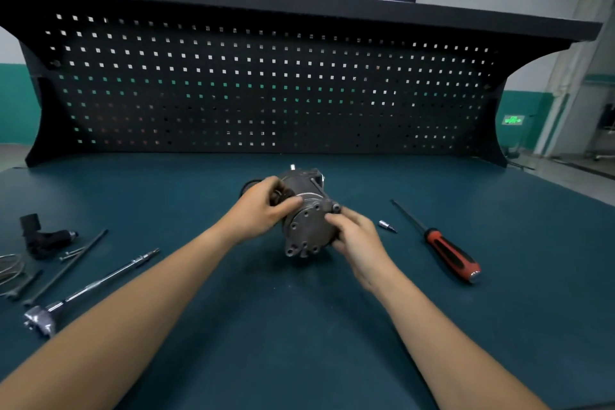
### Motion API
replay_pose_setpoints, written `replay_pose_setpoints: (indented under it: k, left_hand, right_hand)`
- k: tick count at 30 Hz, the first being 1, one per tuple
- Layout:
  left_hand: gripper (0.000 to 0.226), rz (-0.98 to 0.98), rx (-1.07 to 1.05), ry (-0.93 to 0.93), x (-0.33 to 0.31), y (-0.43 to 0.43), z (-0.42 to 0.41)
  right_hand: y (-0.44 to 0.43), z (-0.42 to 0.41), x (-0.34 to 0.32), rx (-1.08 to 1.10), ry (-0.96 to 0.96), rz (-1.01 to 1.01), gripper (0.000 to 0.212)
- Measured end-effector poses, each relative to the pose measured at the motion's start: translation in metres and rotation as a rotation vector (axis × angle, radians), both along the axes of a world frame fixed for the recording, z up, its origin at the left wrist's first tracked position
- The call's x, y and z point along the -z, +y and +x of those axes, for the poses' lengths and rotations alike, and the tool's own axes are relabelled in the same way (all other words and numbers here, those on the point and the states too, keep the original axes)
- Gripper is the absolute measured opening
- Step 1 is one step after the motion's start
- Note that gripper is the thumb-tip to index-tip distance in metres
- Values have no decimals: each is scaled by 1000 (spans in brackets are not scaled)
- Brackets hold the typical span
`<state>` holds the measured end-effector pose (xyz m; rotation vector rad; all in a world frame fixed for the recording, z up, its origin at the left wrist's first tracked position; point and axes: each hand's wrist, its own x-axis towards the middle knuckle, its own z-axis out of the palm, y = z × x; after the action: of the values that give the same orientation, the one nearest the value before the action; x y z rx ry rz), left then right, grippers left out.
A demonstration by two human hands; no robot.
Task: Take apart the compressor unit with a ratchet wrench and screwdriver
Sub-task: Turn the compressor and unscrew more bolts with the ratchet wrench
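Head: left hand (263,210), right hand (357,240) fingers (344,220) curled round compressor unit (307,228) sides

Mat (299,343) open near edge — ratchet wrench (90,286) left, screwdriver (442,243), socket bit (387,226) right; pegboard (266,93) blocks behind compressor (306,230).

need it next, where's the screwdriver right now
The screwdriver lies on the green bench top in the head view, on the person's right, just past the small bit beside the right hand.

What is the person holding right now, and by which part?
Both hands hold the compressor unit. The left hand grips its cylindrical body from the left; the right hand grips the right rim of the round end plate.
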<state>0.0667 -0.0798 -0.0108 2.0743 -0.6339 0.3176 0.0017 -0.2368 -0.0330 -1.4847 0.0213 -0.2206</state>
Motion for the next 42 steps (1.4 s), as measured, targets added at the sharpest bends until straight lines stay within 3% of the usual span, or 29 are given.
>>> replay_pose_setpoints:
  k: [4, 12, 14, 16, 19, 21, 23, 27, 30, 39, 42]
  left_hand:
    - [16, 52, 68, 62, 7, 20, -2]
    - [17, 197, 65, 157, -8, 50, -4]
    - [27, 319, -23, 106, -16, 65, -9]
    - [24, 368, -87, 54, -21, 95, -25]
    - [29, 380, -35, -16, -13, 155, -78]
    - [17, 393, 33, -109, 3, 181, -119]
    - [29, 499, 76, -164, 21, 194, -145]
    - [43, 625, 148, -263, 42, 203, -155]
    - [31, 660, 192, -342, 46, 195, -146]
    - [20, 499, 33, -495, 34, 167, -126]
    - [15, 265, -54, -507, 28, 148, -124]
  right_hand:
    - [9, 1, 8, -49, 40, 29, 24]
    - [22, -10, 13, -167, 6, -168, 55]
    - [22, -12, 13, -200, -6, -230, 59]
    - [19, -11, 14, -192, -9, -246, 59]
    - [20, -11, 19, -141, -7, -174, 55]
    - [23, -9, 20, -94, -16, -150, 52]
    - [26, -8, 21, -48, -24, -148, 49]
    - [22, -6, 23, -30, -22, -161, 38]
    - [18, -7, 28, -17, -16, -187, 31]
    - [21, -7, 31, 20, -40, -322, 39]
    - [20, -8, 30, -28, -29, -384, 43]
